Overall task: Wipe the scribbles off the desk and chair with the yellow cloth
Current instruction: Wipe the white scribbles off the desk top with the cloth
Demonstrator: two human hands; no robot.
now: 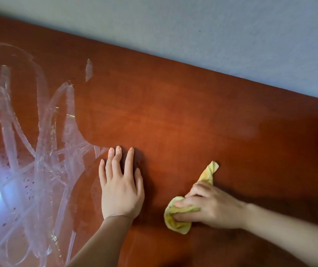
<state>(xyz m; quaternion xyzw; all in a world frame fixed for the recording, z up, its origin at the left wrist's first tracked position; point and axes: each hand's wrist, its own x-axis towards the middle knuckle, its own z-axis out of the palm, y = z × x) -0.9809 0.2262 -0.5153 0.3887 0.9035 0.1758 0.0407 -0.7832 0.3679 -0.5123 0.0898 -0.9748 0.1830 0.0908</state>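
The reddish-brown desk [183, 105] fills most of the view, with a pale wall [212, 26] behind it from twelve to two o'clock. Whitish scribbles [29, 132] cover the desk from eight to ten o'clock, under a bright glare at eight. The left hand [120, 187] lies flat on the desk near six o'clock, fingers straight, holding nothing, its fingertips just beside the scribbles' edge. At five o'clock the right hand [212, 207] grips the bunched cloth [177, 222] against the desk, one end sticking out toward one o'clock.
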